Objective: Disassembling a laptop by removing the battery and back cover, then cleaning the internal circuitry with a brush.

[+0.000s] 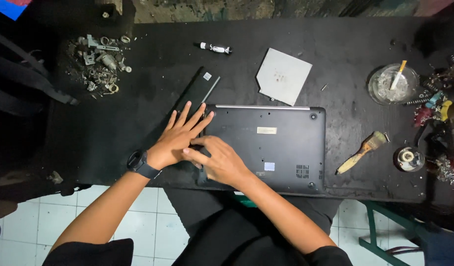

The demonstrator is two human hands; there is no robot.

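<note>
A black laptop (281,148) lies upside down on the dark workbench (153,54), its bottom panel facing up. My left hand (176,135), with a black watch on the wrist, lies flat with fingers spread at the laptop's left edge. My right hand (219,160) rests on the laptop's left side, fingers curled toward that same edge and touching the left hand. A long black battery pack (197,91) lies at an angle just beyond my left fingertips. What the fingers press on is hidden.
A grey square drive (283,76) sits behind the laptop. A small pen-like tool (214,48) lies further back. Loose metal parts (99,61) are heaped at the back left. A glass ashtray (393,83), a paintbrush (361,152) and a round tin (408,158) lie right.
</note>
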